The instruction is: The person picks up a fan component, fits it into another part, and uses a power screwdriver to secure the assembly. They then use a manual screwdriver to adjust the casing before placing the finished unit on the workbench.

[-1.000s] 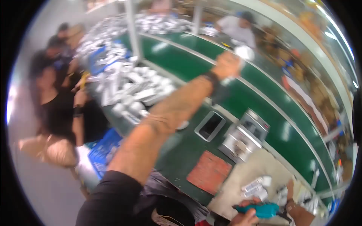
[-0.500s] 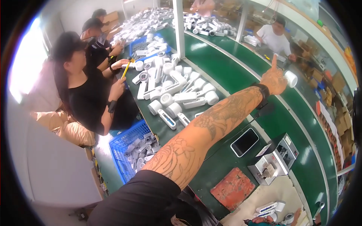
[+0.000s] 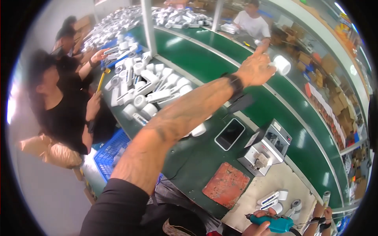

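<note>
My left hand [image 3: 254, 69] stretches out over the green conveyor belt [image 3: 208, 65]. It grips a white plastic part with a round head [image 3: 282, 65]; one finger points away, and the rest of the part is hidden behind the hand. Low in the picture, my right hand [image 3: 258, 229] is closed around a teal electric screwdriver [image 3: 280, 224], whose dark tip points left. Just beyond the screwdriver, white handle-shaped parts [image 3: 268, 200] and a separate grey-white piece [image 3: 296, 205] lie on a beige sheet [image 3: 252, 190].
A phone [image 3: 230, 134], a worn red slab [image 3: 225, 185] and a grey metal device [image 3: 265, 151] sit on the bench. White parts [image 3: 157, 94] are heaped left of my arm. A co-worker there holds a yellow hammer [image 3: 102, 80] beside a blue basket [image 3: 112, 155]. Another person's hands [image 3: 325, 218] show lower right.
The view has swung right and down, so the bench sits further left. My right hand and the screwdriver show more fully. My left hand still holds the white part; its pointing finger looks lower.
</note>
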Demonstrator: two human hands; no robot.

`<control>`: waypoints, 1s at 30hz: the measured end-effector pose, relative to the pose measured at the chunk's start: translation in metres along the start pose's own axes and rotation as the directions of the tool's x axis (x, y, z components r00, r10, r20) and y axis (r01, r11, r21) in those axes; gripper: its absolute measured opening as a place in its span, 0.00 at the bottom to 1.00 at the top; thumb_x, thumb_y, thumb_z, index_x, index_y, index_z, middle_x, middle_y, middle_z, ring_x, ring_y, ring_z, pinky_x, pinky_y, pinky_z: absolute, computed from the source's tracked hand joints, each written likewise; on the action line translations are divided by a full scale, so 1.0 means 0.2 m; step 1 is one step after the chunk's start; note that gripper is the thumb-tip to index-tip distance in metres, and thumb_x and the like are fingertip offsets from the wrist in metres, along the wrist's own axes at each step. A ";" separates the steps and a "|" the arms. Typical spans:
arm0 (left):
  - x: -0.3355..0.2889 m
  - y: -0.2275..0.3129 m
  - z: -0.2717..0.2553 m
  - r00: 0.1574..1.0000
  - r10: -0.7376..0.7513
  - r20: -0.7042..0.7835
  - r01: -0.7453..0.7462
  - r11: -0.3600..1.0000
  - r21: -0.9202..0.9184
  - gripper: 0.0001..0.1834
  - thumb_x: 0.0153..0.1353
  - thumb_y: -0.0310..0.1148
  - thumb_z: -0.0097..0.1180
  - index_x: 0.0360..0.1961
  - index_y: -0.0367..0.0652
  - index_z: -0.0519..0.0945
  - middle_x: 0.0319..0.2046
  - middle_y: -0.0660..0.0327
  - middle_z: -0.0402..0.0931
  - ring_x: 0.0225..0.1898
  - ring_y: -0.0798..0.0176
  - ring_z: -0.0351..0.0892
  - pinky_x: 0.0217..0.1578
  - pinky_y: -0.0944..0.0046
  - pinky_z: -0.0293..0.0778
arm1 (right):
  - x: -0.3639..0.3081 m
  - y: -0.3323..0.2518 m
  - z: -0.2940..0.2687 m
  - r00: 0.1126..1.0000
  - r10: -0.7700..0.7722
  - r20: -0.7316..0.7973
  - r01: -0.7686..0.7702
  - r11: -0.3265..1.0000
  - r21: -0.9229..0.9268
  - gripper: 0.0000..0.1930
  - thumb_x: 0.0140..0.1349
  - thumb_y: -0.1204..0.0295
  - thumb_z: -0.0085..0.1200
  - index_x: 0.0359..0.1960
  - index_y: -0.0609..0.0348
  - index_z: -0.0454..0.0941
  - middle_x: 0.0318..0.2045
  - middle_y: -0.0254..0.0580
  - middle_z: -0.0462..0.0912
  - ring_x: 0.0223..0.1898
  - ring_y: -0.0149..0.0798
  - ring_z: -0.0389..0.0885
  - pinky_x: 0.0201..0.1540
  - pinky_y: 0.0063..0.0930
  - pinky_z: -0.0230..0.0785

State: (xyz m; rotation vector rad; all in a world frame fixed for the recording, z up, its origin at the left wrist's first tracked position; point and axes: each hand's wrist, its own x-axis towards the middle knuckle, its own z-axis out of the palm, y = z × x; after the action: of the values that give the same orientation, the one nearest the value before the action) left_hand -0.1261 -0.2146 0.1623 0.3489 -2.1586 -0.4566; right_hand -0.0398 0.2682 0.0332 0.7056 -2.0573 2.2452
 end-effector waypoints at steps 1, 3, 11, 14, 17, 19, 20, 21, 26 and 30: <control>-0.07 0.09 -0.03 0.999 -0.019 -0.036 0.011 0.981 -0.196 0.19 0.63 0.43 0.54 0.44 0.37 0.81 0.48 0.45 0.79 0.55 0.43 0.75 0.57 0.49 0.70 | -0.01 0.01 -0.02 1.000 -0.023 -0.018 0.022 0.999 -0.024 0.33 0.67 0.43 0.54 0.51 0.67 0.70 0.35 0.46 0.78 0.36 0.40 0.76 0.42 0.35 0.71; -0.26 0.40 -0.15 0.967 0.000 0.254 0.099 0.920 -0.379 0.19 0.64 0.41 0.59 0.47 0.35 0.78 0.39 0.46 0.82 0.43 0.46 0.82 0.41 0.52 0.77 | 0.01 -0.08 0.04 0.995 -0.049 -0.083 0.038 0.991 -0.126 0.33 0.68 0.40 0.49 0.48 0.65 0.70 0.29 0.45 0.76 0.30 0.40 0.75 0.36 0.35 0.71; -1.23 0.78 0.00 0.903 0.250 0.349 -0.057 0.876 -0.480 0.14 0.59 0.32 0.65 0.45 0.39 0.80 0.38 0.53 0.82 0.40 0.46 0.82 0.40 0.52 0.78 | 0.12 -0.14 0.14 0.992 0.118 0.034 -0.123 0.933 0.339 0.28 0.66 0.41 0.53 0.39 0.57 0.66 0.27 0.34 0.66 0.25 0.32 0.65 0.27 0.29 0.63; -1.35 0.79 0.09 0.868 0.259 0.423 -0.039 0.886 -0.463 0.15 0.59 0.32 0.65 0.45 0.38 0.81 0.37 0.54 0.82 0.40 0.46 0.82 0.41 0.53 0.79 | 0.16 -0.16 0.15 0.992 0.121 0.038 -0.127 0.946 0.298 0.33 0.66 0.36 0.48 0.41 0.59 0.67 0.23 0.35 0.66 0.24 0.32 0.65 0.28 0.29 0.60; -1.37 0.76 0.12 0.794 0.248 0.556 0.035 0.893 -0.449 0.13 0.61 0.34 0.61 0.44 0.38 0.80 0.41 0.50 0.79 0.48 0.46 0.80 0.43 0.51 0.78 | 0.20 -0.20 0.16 0.994 0.093 0.050 -0.102 0.965 0.242 0.34 0.65 0.34 0.48 0.42 0.60 0.68 0.22 0.34 0.67 0.23 0.32 0.65 0.28 0.28 0.60; -1.39 0.75 0.16 0.813 0.317 0.488 -0.098 0.901 -0.422 0.13 0.62 0.35 0.61 0.43 0.39 0.81 0.43 0.53 0.79 0.49 0.46 0.78 0.48 0.50 0.76 | 0.24 -0.20 0.18 0.996 0.061 0.062 -0.074 0.968 0.238 0.35 0.64 0.33 0.48 0.43 0.60 0.68 0.21 0.33 0.67 0.22 0.32 0.65 0.28 0.29 0.60; -1.38 0.75 0.15 0.817 0.324 0.477 -0.108 0.898 -0.426 0.13 0.62 0.35 0.61 0.43 0.39 0.81 0.43 0.53 0.79 0.49 0.46 0.78 0.48 0.50 0.76 | 0.28 -0.20 0.20 0.997 0.055 0.056 -0.068 0.962 0.263 0.35 0.63 0.33 0.48 0.43 0.59 0.68 0.21 0.33 0.67 0.22 0.32 0.65 0.28 0.28 0.60; -1.37 0.74 0.12 0.794 0.290 0.535 -0.071 0.917 -0.391 0.13 0.62 0.36 0.60 0.43 0.40 0.82 0.44 0.54 0.79 0.49 0.46 0.77 0.49 0.50 0.74 | 0.32 -0.20 0.22 0.998 0.047 0.051 -0.060 0.955 0.289 0.36 0.63 0.32 0.48 0.43 0.58 0.68 0.21 0.32 0.67 0.22 0.32 0.66 0.28 0.27 0.60; -1.39 0.68 0.13 0.806 0.258 0.533 -0.071 0.936 -0.345 0.17 0.61 0.40 0.61 0.46 0.39 0.80 0.43 0.56 0.76 0.47 0.49 0.74 0.49 0.52 0.70 | 0.52 -0.11 0.45 0.991 -0.078 0.111 0.034 0.934 0.357 0.27 0.66 0.43 0.56 0.39 0.58 0.68 0.21 0.36 0.69 0.22 0.34 0.69 0.25 0.32 0.65; -1.41 0.64 0.16 0.821 0.314 0.477 -0.113 0.908 -0.403 0.24 0.58 0.44 0.65 0.53 0.45 0.78 0.44 0.58 0.76 0.46 0.52 0.75 0.48 0.52 0.71 | 0.62 -0.01 0.54 0.987 -0.118 0.111 0.096 0.978 0.184 0.24 0.72 0.49 0.50 0.44 0.62 0.69 0.24 0.38 0.72 0.26 0.34 0.73 0.30 0.31 0.68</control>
State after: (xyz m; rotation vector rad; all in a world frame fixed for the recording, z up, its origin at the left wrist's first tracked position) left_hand 0.0006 0.0200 0.0005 -0.2716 -2.5416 -0.8826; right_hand -0.1169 0.1313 0.0806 0.9633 -1.8301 2.4017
